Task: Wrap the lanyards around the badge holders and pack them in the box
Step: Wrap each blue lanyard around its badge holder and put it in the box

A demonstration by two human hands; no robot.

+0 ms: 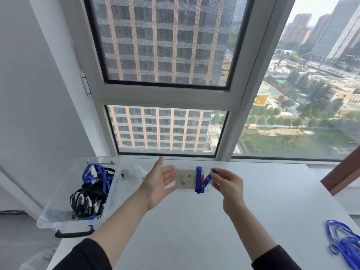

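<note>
While left hand [158, 184], fingers straight, propped badge holder [185, 180] at its 9 o'clock end, right hand [228, 187] pinched blue lanyard [200, 179] looped near 3 o'clock end. Its long axis ran 9-to-3. Box [66, 227] sat at 8 o'clock, nearer left hand.

open white table [194, 230] runs between the forearms and out to the right. the far middle is taken by the left hand [158, 184], flat against the badge holder [185, 180], and the right hand [228, 184] pinching its blue lanyard [199, 180]. the clear box [48, 217] blocks the left edge, loose lanyards [344, 245] lie at the near right, and the window frame [167, 98] walls the back.
</note>
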